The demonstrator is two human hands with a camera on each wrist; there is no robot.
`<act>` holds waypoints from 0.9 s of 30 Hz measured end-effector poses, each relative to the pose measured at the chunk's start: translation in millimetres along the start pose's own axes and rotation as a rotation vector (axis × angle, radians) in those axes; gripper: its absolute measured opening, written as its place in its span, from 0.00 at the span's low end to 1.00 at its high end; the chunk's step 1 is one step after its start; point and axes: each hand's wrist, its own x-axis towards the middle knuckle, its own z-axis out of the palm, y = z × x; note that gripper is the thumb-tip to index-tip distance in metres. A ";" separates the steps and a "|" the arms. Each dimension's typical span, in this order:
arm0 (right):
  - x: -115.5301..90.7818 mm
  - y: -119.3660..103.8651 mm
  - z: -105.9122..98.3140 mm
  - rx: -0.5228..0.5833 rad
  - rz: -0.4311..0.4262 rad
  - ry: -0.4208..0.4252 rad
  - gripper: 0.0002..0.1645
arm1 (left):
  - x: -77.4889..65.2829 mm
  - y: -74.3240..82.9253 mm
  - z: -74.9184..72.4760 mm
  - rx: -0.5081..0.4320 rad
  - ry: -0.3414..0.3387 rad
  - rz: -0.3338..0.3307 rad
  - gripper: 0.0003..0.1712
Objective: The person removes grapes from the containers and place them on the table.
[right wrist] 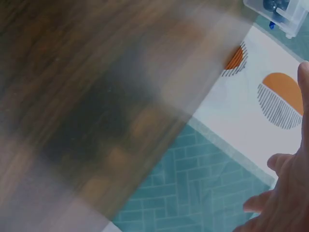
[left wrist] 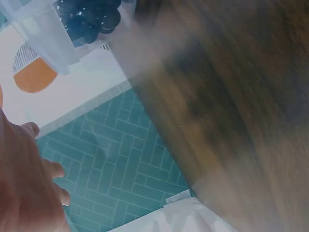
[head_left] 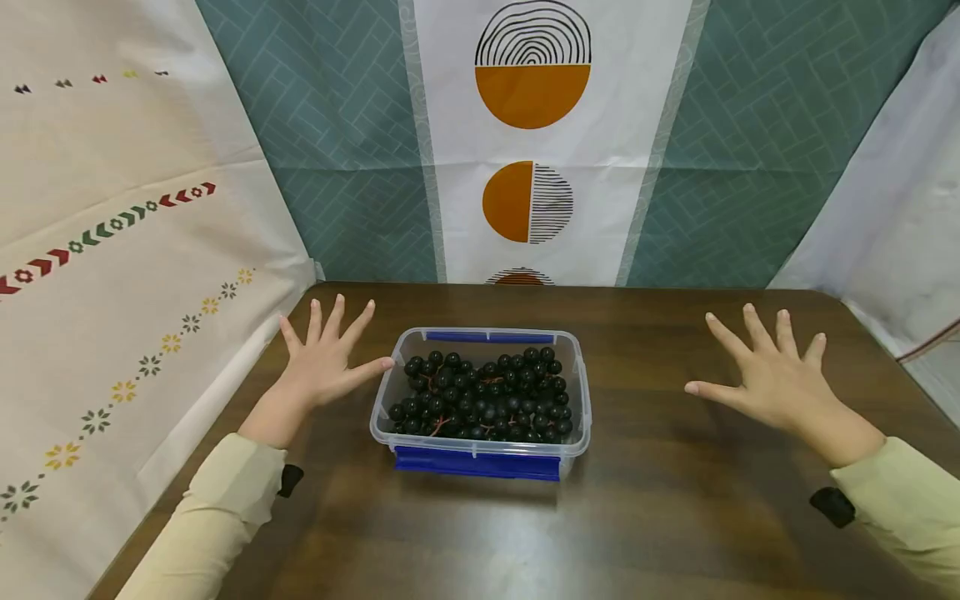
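A clear plastic container point(head_left: 480, 446) with blue clips stands on the brown table, lidless in the head view. Dark grapes point(head_left: 487, 396) on thin reddish stems fill much of it. My left hand point(head_left: 321, 364), fingers spread wide, is just left of the container, its thumb tip overlapping the rim in this view. Farther off, to the right of the container, my right hand point(head_left: 776, 383) also has its fingers spread and holds nothing. Part of the container point(left wrist: 48, 38) shows at the top of the left wrist view, and its corner point(right wrist: 289, 21) at the top right of the right wrist view.
The wooden table point(head_left: 637, 517) reaches back to a teal curtain point(head_left: 345, 125) with a white panel point(head_left: 600, 142) of orange and striped circles. White patterned cloth point(head_left: 112, 275) hangs along the left side, and more white cloth point(head_left: 892, 175) on the right. Dark bands sit at both sleeve cuffs.
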 end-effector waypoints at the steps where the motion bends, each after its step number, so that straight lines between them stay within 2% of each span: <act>1: 0.2 -1.1 -1.5 0.000 -0.002 0.003 0.62 | -0.4 0.6 -0.9 -0.005 0.001 -0.001 0.50; 8: 3.2 -8.4 -9.8 0.004 -0.022 0.004 0.61 | -3.7 1.4 -4.9 -0.034 0.004 -0.011 0.50; 18: 5.2 -10.2 -19.4 0.007 -0.054 0.051 0.61 | -2.5 6.6 -6.3 -0.060 0.024 0.004 0.50; 27: 9.0 -11.9 -24.8 0.086 -0.054 0.060 0.62 | 4.4 10.0 -5.2 -0.095 0.043 0.005 0.50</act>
